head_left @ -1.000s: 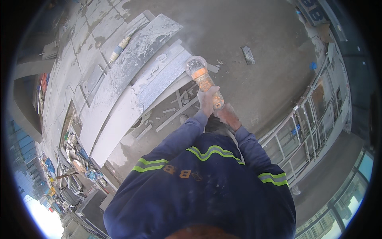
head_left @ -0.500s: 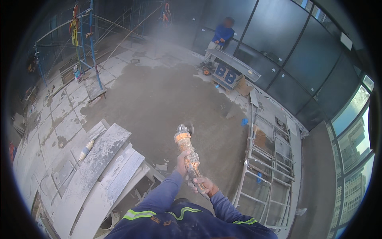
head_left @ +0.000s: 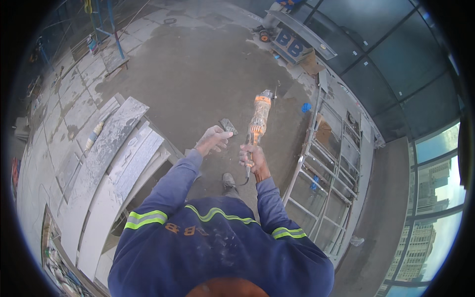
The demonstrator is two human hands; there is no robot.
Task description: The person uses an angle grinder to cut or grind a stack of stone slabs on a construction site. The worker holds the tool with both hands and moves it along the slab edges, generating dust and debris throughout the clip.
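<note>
My right hand [head_left: 254, 159] grips the rear handle of an angle grinder [head_left: 260, 119], orange and caked with pale dust. Its head points away from me, and the thin disc [head_left: 275, 94] stands edge-on at the far end. A dark cord hangs from the handle. To the left, my left hand [head_left: 213, 140] is off the tool, with its fingers apart. Just beyond its fingertips shows a mottled grey piece [head_left: 227, 125]; whether they touch it I cannot tell. Below the hands, a dusty shoe [head_left: 228, 181] stands on the floor.
Long pale boards [head_left: 106, 163] are stacked at left, with another tool [head_left: 95, 134] on them. Metal frames [head_left: 324, 168] lie at right. Blue scaffolding [head_left: 116, 34] stands far left. A co-worker [head_left: 287, 4] is partly visible behind a lettered box [head_left: 291, 45]. Damp grey floor [head_left: 183, 74] stretches ahead.
My left hand has let go of the grinder and moved left, opening. The grinder, now in my right hand alone, appears farther forward and to the right. The view has tilted down.
</note>
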